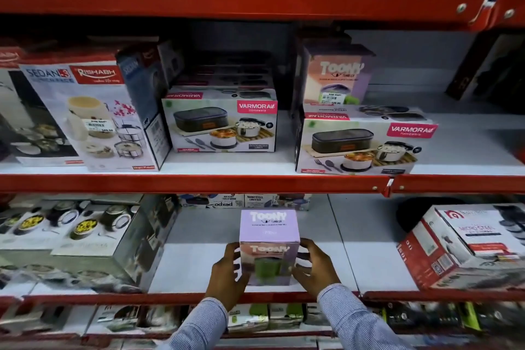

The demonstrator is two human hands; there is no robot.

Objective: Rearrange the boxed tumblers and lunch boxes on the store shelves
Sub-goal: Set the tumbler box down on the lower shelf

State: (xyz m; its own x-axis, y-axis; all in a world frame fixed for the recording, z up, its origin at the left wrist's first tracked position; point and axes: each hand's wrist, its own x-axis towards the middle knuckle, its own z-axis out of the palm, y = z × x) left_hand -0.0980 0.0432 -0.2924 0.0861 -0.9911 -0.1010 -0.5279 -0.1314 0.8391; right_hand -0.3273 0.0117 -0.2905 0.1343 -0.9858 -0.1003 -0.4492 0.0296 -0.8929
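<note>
A lilac Toony tumbler box (269,239) stands upright near the front edge of the lower shelf (335,267). My left hand (227,273) presses its left side and my right hand (315,267) its right side, fingers wrapped on the box. On the shelf above, a second Toony tumbler box (336,79) stands behind a Varmora lunch box carton (360,145). Another Varmora lunch box carton (220,122) sits in the middle of that shelf, with more stacked behind it.
A tall Rishabh Sedan box (93,113) leans at the upper shelf's left. Steel lunch box cartons (76,239) fill the lower shelf's left, and a red and white carton (468,247) its right. Red shelf beams (199,183) cross between levels. More boxes stand below.
</note>
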